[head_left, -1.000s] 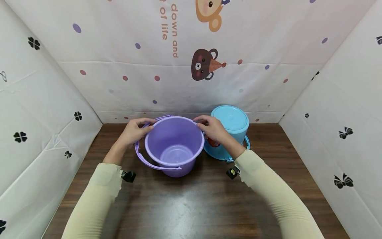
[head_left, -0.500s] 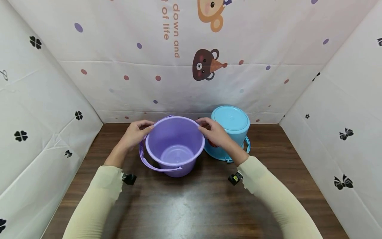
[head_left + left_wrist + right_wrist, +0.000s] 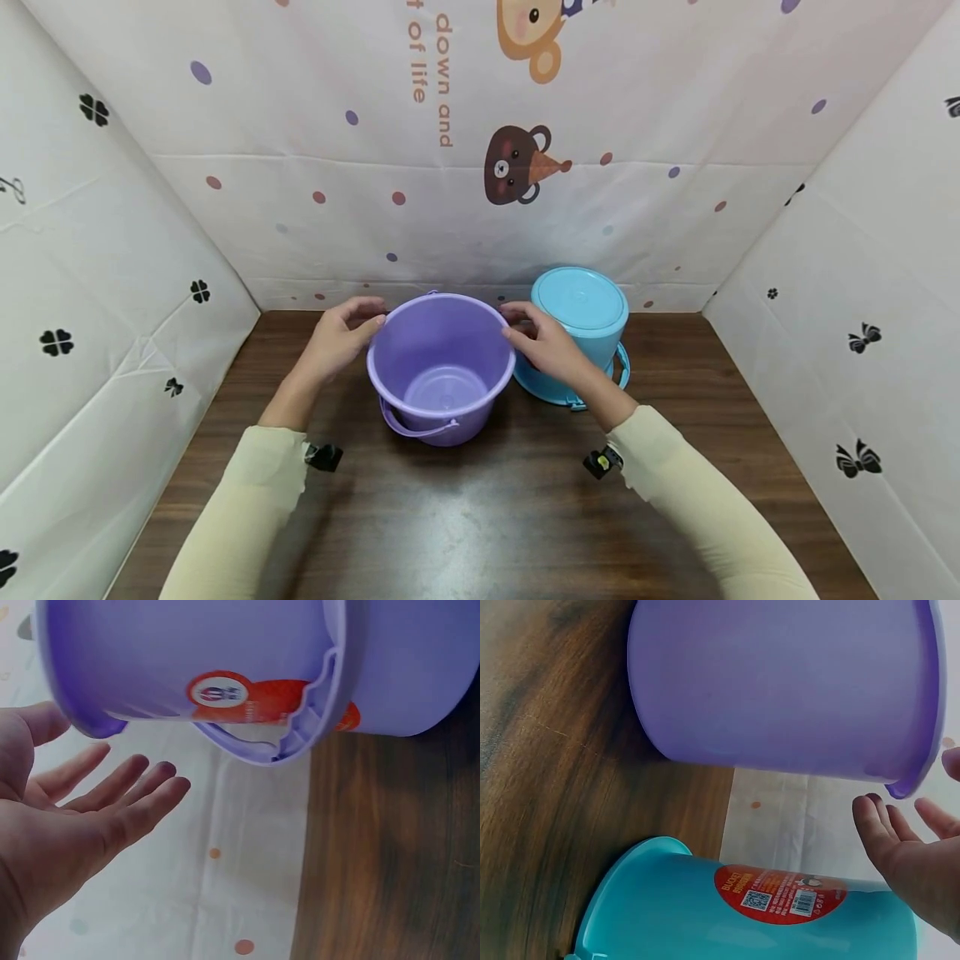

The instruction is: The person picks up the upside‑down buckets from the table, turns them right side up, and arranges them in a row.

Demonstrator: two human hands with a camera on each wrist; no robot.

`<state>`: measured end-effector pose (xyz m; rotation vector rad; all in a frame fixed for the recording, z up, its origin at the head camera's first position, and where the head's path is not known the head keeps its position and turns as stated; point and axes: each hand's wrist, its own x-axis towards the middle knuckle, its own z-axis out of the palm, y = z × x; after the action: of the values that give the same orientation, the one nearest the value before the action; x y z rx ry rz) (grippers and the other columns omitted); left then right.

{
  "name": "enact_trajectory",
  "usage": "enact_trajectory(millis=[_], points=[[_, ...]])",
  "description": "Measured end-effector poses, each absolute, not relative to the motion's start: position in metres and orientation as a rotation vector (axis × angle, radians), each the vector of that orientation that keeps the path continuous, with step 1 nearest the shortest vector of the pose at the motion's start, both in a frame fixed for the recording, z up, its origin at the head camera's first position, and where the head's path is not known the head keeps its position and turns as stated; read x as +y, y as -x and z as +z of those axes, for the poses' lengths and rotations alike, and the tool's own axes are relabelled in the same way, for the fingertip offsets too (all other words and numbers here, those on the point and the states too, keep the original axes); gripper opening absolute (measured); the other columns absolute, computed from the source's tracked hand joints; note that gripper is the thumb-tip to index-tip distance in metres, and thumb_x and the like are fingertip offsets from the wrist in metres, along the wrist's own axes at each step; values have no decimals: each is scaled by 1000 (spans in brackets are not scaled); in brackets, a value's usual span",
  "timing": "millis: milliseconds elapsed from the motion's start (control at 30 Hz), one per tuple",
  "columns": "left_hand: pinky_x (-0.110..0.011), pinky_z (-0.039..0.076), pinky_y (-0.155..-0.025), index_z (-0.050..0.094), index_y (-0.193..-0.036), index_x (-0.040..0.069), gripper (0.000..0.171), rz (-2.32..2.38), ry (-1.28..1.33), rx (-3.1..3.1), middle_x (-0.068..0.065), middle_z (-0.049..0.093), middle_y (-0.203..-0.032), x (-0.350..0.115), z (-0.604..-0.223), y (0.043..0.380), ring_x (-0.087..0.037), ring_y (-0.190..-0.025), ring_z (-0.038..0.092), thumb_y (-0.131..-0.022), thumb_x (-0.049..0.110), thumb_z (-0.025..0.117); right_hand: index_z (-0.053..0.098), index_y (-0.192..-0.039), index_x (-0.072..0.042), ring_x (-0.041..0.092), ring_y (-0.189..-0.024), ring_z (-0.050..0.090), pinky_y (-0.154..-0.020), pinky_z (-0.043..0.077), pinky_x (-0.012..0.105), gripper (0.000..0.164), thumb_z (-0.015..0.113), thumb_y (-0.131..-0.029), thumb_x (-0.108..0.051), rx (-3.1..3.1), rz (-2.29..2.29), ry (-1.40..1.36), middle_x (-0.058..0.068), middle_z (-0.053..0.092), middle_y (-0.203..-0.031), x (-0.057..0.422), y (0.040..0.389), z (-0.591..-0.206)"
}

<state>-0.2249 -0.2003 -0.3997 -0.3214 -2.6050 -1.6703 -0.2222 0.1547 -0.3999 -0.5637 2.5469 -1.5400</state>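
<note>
An upright purple bucket (image 3: 442, 329) stands on the dark wooden table, its mouth facing up. Its handle (image 3: 319, 705) hangs down against the left side, over a red label. My left hand (image 3: 339, 340) is at the bucket's left rim, the thumb close to or touching the edge, with the other fingers extended and apart from the wall in the left wrist view. On the opposite side my right hand (image 3: 551, 343) has its fingers spread just off the rim. Behind that hand a light blue bucket (image 3: 581, 304) rests upside down, with a red label (image 3: 780, 894) on its side.
The blue bucket's handle (image 3: 624, 367) lies low at its right. White patterned sheets form a back wall (image 3: 435, 225) and side walls around the table (image 3: 450, 517). Wood surface extends in front of both buckets.
The purple bucket's handle has swung down from the left to hang against its side. My right hand has drawn right, off the rim; the left fingers have loosened. The buckets stay in place.
</note>
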Motion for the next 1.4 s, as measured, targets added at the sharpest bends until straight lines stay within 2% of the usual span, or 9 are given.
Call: enact_trajectory(millis=[200, 300, 433, 733, 900, 1067, 1267, 1333, 1400], points=[[-17, 55, -86, 54, -148, 7, 56, -1655, 387, -2592, -22, 58, -144, -204, -391, 209, -37, -129, 62, -98, 27, 72, 44, -155, -16, 33, -137, 54, -105, 53, 52, 57, 66, -103, -25, 2471, -1583, 627, 11, 48, -154, 161, 215, -397], [-32, 58, -95, 51, -150, 10, 63, -1625, 461, -2573, -20, 56, -148, -206, -390, 199, -38, -131, 60, -95, 25, 77, 40, -157, -17, 36, -144, 48, -114, 44, 54, 64, 69, -100, -22, 2431, -1613, 688, 13, 43, -158, 164, 209, -398], [-50, 50, -107, 50, -151, 10, 71, -1608, 541, -2531, -15, 51, -152, -208, -392, 186, -37, -135, 55, -89, 17, 83, 38, -158, -18, 35, -148, 43, -120, 36, 55, 72, 74, -97, -18, 2435, -1618, 777, 14, 40, -162, 167, 201, -400], [-41, 48, -109, 43, -156, 12, 94, -1680, 640, -2534, -12, 41, -156, -214, -400, 168, -37, -140, 50, -77, 8, 92, 34, -161, -23, 29, -150, 41, -120, 35, 56, 88, 84, -88, -16, 2432, -1606, 848, 5, 37, -164, 170, 188, -408], [-28, 47, -109, 37, -158, 6, 104, -1788, 732, -2485, -16, 36, -160, -215, -405, 167, -42, -144, 45, -70, -2, 93, 31, -162, -12, 29, -152, 37, -120, 34, 57, 97, 88, -83, -14, 2457, -1587, 867, 8, 37, -165, 168, 186, -411], [-37, 52, -104, 30, -159, -2, 107, -1921, 792, -2452, -23, 31, -160, -214, -411, 167, -47, -141, 44, -70, -8, 90, 28, -163, -8, 34, -152, 36, -120, 36, 53, 99, 87, -84, -17, 2491, -1524, 843, 10, 28, -168, 164, 184, -411], [-40, 56, -98, 27, -160, 1, 108, -1984, 751, -2439, -19, 28, -163, -213, -415, 167, -21, -133, 56, -72, -10, 89, 24, -164, -10, 39, -149, 40, -111, 47, 51, 99, 85, -87, -18, 2425, -1527, 751, 15, 26, -169, 162, 185, -412], [-38, 57, -97, 28, -160, 2, 108, -1984, 745, -2439, -19, 29, -163, -213, -415, 168, -23, -134, 56, -72, -10, 89, 23, -165, -12, 39, -148, 42, -108, 50, 49, 99, 84, -87, -15, 2372, -1547, 702, 15, 26, -168, 161, 185, -412], [-37, 57, -97, 29, -160, 2, 107, -1985, 745, -2438, -18, 29, -163, -212, -415, 168, -32, -135, 54, -72, -9, 89, 23, -165, -13, 40, -145, 44, -105, 52, 49, 98, 84, -88, -12, 2325, -1580, 668, 16, 28, -167, 161, 185, -413]])
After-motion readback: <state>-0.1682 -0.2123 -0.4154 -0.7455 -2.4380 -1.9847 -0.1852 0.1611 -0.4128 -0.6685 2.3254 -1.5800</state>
